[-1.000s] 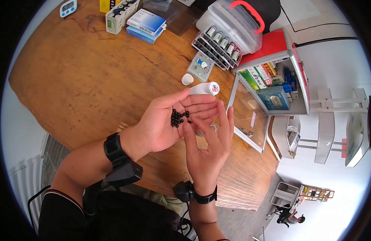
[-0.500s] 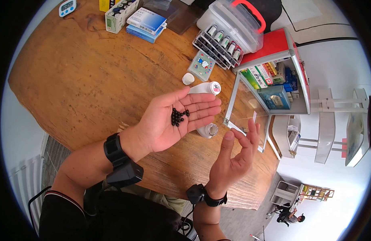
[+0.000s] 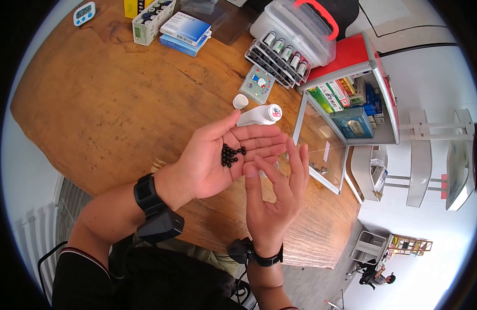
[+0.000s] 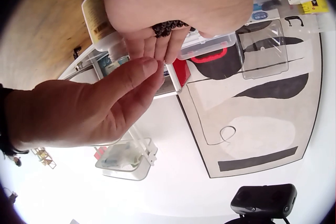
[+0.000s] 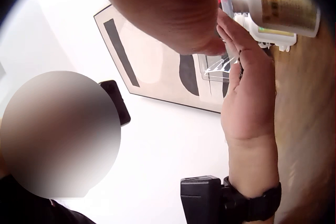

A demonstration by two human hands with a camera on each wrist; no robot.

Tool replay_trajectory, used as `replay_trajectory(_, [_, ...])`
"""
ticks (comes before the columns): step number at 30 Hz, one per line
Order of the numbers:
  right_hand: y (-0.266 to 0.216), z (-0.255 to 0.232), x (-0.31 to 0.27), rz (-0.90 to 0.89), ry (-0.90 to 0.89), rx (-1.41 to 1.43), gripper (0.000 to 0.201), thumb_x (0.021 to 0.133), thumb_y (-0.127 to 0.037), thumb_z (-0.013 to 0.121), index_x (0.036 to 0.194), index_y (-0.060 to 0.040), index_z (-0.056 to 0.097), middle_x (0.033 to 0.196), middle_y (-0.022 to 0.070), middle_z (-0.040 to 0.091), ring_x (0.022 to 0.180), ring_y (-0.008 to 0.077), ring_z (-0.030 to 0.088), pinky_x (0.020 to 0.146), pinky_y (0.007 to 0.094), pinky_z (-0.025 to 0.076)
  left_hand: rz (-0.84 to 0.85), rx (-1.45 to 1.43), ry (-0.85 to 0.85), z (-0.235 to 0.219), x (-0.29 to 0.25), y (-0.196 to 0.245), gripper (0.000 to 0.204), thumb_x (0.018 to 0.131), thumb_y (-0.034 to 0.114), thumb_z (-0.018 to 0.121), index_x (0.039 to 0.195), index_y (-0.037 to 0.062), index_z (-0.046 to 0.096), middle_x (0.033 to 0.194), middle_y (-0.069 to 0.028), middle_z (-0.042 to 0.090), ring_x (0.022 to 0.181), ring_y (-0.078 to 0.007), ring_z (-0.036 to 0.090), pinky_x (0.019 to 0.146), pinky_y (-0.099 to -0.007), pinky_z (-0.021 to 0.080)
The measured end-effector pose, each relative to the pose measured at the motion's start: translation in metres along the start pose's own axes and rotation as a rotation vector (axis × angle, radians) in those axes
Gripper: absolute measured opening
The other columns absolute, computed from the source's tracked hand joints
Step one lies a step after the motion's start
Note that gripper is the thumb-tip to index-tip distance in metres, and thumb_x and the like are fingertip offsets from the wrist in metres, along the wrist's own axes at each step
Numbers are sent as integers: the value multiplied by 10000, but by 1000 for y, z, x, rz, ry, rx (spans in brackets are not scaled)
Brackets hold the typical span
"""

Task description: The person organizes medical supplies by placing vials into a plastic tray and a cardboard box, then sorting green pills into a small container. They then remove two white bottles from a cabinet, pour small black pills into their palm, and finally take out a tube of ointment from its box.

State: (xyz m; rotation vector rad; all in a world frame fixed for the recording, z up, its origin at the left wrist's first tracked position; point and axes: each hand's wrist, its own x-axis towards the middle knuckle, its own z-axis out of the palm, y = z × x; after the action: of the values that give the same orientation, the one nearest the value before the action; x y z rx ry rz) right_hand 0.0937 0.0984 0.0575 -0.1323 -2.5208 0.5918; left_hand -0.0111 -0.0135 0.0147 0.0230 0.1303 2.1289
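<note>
My left hand [image 3: 210, 157] lies palm up with its fingers straight. Several small black round pills [image 3: 229, 155] sit in its palm, in a cluster also visible past the hand's edge in the left wrist view. Over the left fingers hovers my right hand [image 3: 274, 199], its thumb and index fingertip close together near the pills, with nothing visible between them. Behind the fingers stands a white bottle [image 3: 260, 114] with a sticker on its top. A second bottle, uncapped half a second ago, is mostly hidden behind the right hand. A loose white cap [image 3: 240, 101] rests on the table.
Beyond the cap lies a flat decorated case [image 3: 257, 83], beside a rack of small vials [image 3: 279, 57] and a clear box with a red handle [image 3: 295, 26]. A red medicine cabinet [image 3: 347, 62] stands at right, its glass door open. Medicine boxes [image 3: 185, 28] and a timer [image 3: 84, 14] are farther off.
My right hand swung away to the right, past the uncapped bottle, then came back over the left fingers. One pill near the left fingers a second ago is gone from there. The left hand barely moved.
</note>
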Motion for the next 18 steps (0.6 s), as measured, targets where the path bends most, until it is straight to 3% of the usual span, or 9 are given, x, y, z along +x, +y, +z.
replay_trajectory(8, [2,13,7,-12,-60,-22,205,830,-67,784,1034,-59,765,1526,251,448,1456,507,327,1146,548,356,-42,-28,-9,1,1,-2,807,1074,598,235,1468,-73,450,1492,-189,513,1389,-305,484,1166,-442,370])
replay_trajectory(10, [2,13,8,-2,-66,-18,200,830,-64,782,1029,-54,761,1528,251,445,1457,510,322,1147,549,354,-67,-26,-57,-1,1,-3,817,1073,592,236,1485,-94,403,1534,-213,454,1413,-340,453,1211,-446,328])
replay_trajectory(18, [-2,12,9,35,-75,-3,165,857,-69,772,1016,-40,738,1542,244,440,1472,481,322,1166,544,326,-71,4,-50,-5,2,-4,828,1071,598,241,1479,-103,407,1514,-212,477,1404,-325,466,1200,-428,338])
